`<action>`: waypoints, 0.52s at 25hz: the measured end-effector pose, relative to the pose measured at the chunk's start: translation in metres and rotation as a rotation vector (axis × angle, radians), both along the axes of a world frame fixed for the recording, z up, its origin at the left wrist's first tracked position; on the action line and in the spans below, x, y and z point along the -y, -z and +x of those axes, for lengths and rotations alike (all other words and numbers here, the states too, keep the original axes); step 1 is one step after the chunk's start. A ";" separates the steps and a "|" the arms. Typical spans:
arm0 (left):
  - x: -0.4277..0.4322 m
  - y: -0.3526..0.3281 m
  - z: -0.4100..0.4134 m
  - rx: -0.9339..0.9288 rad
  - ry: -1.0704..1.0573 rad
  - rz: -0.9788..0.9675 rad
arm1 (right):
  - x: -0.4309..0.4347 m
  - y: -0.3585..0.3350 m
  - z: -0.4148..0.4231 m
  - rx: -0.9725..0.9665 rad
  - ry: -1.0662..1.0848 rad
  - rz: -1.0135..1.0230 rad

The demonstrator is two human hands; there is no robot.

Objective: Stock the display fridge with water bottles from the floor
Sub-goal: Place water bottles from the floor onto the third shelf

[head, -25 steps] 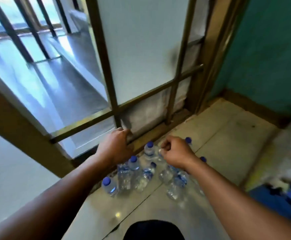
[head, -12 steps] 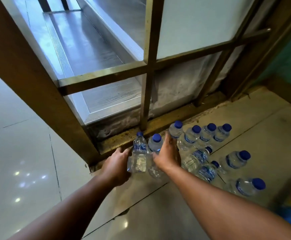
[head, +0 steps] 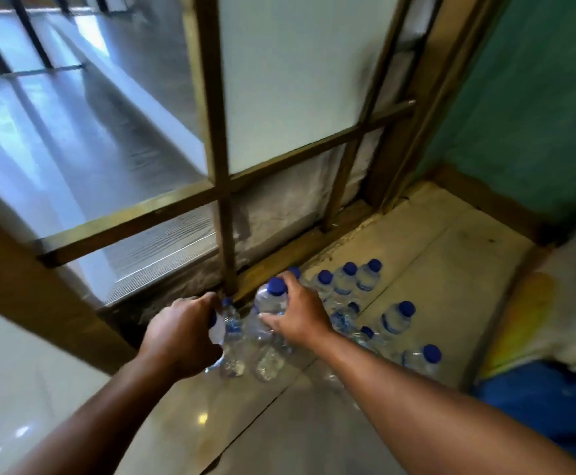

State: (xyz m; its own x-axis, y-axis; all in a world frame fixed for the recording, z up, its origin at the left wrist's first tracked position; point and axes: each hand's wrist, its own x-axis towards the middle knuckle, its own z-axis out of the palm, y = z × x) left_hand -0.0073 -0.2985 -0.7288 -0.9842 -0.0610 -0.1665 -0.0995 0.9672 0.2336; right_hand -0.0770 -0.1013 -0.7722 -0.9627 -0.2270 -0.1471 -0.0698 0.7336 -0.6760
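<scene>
Several clear water bottles with blue caps (head: 368, 281) stand on the tiled floor beside a brass-coloured frame. My left hand (head: 183, 334) grips the upper part of one bottle (head: 231, 341), and a second cap shows at its fingers. My right hand (head: 296, 313) curls round the shoulder of another bottle (head: 271, 303) with its blue cap showing above my fingers. Both held bottles hang close together, their bases just above the floor. The display fridge (head: 163, 248) shows behind the frame at the left, with a ribbed metal ledge at its base.
The brass frame's upright bar (head: 226, 234) and crossbar (head: 125, 224) stand right behind my hands. A green wall (head: 536, 114) closes the right side. A blue and yellow cloth-like heap (head: 540, 354) lies at the right. Glossy white floor tiles (head: 15, 389) spread to the left.
Both hands have closed on bottles and lifted them slightly from the floor. The camera has tilted up and back, so more of the frame and the green wall shows.
</scene>
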 end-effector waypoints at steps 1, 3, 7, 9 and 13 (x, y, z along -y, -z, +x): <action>-0.011 -0.020 -0.009 -0.013 0.028 0.003 | -0.014 -0.026 -0.001 -0.056 -0.031 0.002; -0.045 -0.060 -0.028 -0.047 0.114 0.016 | -0.053 -0.082 -0.001 -0.138 -0.057 0.012; -0.136 -0.145 -0.048 -0.164 0.327 0.184 | -0.149 -0.201 0.024 -0.340 -0.001 0.090; -0.191 -0.185 -0.048 -0.245 0.449 0.325 | -0.199 -0.252 0.055 -0.442 0.110 0.135; -0.290 -0.248 -0.025 -0.364 0.603 0.624 | -0.285 -0.323 0.128 -0.594 0.365 0.149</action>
State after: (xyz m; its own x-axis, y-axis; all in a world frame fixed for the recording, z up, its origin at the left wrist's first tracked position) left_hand -0.0318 -0.0084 -0.4810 -0.8188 0.4721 0.3266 0.5581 0.5214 0.6455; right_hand 0.0508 0.1837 -0.4495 -0.9004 0.1066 0.4218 -0.1277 0.8621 -0.4905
